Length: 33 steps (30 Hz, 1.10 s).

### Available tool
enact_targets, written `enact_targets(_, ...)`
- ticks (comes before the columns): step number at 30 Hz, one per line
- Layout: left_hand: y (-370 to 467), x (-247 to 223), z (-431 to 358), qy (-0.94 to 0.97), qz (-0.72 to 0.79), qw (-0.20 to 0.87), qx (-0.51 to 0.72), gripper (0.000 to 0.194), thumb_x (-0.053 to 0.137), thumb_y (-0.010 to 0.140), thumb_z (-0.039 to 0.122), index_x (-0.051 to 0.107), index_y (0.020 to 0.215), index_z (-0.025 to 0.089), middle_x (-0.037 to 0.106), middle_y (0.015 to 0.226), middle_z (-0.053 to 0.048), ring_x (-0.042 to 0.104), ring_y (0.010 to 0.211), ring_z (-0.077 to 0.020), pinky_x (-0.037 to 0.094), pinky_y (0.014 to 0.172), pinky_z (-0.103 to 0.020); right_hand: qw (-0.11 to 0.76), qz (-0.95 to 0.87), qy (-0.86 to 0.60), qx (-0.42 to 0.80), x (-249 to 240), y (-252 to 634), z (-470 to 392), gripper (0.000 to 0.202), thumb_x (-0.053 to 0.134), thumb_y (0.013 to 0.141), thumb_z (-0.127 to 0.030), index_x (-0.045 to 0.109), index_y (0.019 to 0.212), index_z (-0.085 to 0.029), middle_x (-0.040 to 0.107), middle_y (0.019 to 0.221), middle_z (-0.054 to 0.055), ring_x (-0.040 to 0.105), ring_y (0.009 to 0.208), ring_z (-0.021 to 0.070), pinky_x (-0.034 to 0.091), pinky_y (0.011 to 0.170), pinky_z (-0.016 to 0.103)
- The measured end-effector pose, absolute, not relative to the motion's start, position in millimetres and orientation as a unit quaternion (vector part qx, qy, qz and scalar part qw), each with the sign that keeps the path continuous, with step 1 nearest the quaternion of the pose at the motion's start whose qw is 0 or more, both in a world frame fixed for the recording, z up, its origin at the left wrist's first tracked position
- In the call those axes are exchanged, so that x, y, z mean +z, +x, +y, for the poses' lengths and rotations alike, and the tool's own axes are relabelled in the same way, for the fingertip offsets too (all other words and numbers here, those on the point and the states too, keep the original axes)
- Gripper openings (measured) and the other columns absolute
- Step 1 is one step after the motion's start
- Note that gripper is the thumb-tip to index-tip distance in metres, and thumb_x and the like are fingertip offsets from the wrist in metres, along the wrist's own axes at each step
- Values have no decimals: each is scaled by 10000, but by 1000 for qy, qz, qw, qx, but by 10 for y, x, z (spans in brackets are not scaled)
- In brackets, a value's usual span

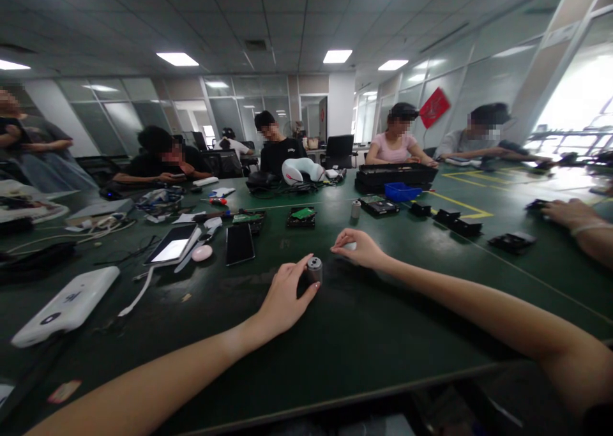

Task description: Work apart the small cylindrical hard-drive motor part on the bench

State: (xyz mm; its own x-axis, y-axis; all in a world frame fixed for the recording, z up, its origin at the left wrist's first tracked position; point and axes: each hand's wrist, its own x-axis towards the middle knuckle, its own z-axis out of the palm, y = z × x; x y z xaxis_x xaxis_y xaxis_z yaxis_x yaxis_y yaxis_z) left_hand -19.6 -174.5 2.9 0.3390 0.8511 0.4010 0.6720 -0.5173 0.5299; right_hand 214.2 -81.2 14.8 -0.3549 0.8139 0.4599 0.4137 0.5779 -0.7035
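My left hand [286, 294] rests on the green table with thumb and fingers curved round a small grey metal cylinder [315, 271]. The cylinder stands upright, and dark spots show on its top face. To its right, my right hand [358, 248] hovers low over the table, thumb and fingertips pinched together. Something small and pale shows at that pinch, too small to name. A second, similar cylinder [355, 209] stands beyond my right hand, beside a hard drive [378, 205]. Farther off, past my left hand, lies another drive with a green circuit board [301, 216].
On the left lie a black phone [240, 244], a lit tablet [171, 244], a pink round case [202, 253], a white device [67, 305] and cables. A blue bin [401, 192] and black parts [457, 223] sit at right. Another person's hand [569, 214] reaches in there.
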Motion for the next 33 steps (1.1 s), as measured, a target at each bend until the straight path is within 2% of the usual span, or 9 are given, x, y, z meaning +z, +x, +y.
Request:
enact_targets(4, -210, 24, -1749, 807, 473, 139, 325, 544, 548, 885, 362, 387, 1393, 252, 538, 1173, -104, 502, 1093, -243, 385, 992, -426, 383, -790, -405, 254, 1, 2172, -771, 170, 710, 739, -293, 625, 794, -157, 722, 793, 47, 700, 782, 188, 534, 761, 320)
enact_targets(9, -211, 16, -1754, 805, 476, 143, 326, 553, 549, 883, 375, 385, 1395, 248, 532, 1172, -106, 511, 1087, -244, 388, 991, -421, 388, -775, -432, 250, 22, 2146, -795, 178, 622, 830, -303, 621, 952, -175, 724, 933, 67, 691, 908, 197, 518, 826, 345)
enact_targets(12, -206, 14, -1746, 806, 474, 139, 326, 549, 548, 885, 372, 385, 1393, 246, 533, 1178, -105, 510, 1092, -242, 383, 996, -422, 383, -775, -433, 256, 20, 2150, -817, 241, 642, 816, -315, 609, 1017, -186, 733, 926, 58, 694, 911, 204, 509, 858, 368)
enact_targets(17, -207, 12, -1733, 808, 473, 134, 324, 553, 555, 882, 353, 380, 1395, 243, 532, 1184, -106, 503, 1102, -237, 383, 996, -414, 372, -788, -411, 269, -13, 2154, -831, 219, 723, 726, -256, 649, 918, -182, 735, 924, 43, 702, 886, 195, 528, 842, 329)
enact_targets(20, -207, 17, -1737, 807, 475, 135, 324, 554, 555, 881, 357, 379, 1395, 245, 530, 1187, -107, 504, 1100, -236, 384, 995, -416, 382, -785, -409, 264, 13, 2133, -839, 167, 710, 735, -240, 649, 876, -174, 735, 894, 48, 707, 854, 197, 534, 823, 340)
enact_targets(24, -197, 26, -1751, 806, 476, 138, 324, 542, 562, 874, 331, 401, 1381, 227, 543, 1174, -110, 503, 1103, -240, 387, 993, -413, 413, -778, -400, 253, 198, 2032, -945, 180, 690, 765, -244, 618, 912, -169, 734, 889, 52, 701, 872, 189, 525, 843, 346)
enact_targets(28, -190, 22, -1758, 806, 475, 132, 327, 520, 565, 869, 306, 426, 1360, 208, 547, 1149, -111, 510, 1086, -241, 400, 980, -412, 448, -803, -311, 242, 445, 1867, -1163, 166, 675, 797, -269, 620, 914, -166, 725, 907, 50, 694, 872, 174, 523, 838, 321)
enact_targets(33, -204, -7, -1746, 809, 470, 124, 330, 499, 573, 864, 306, 445, 1333, 195, 549, 1119, -105, 511, 1071, -243, 407, 974, -421, 437, -822, -267, 249, 486, 1744, -1302, 121, 665, 807, -244, 635, 890, -161, 707, 893, 42, 684, 854, 158, 531, 801, 288)
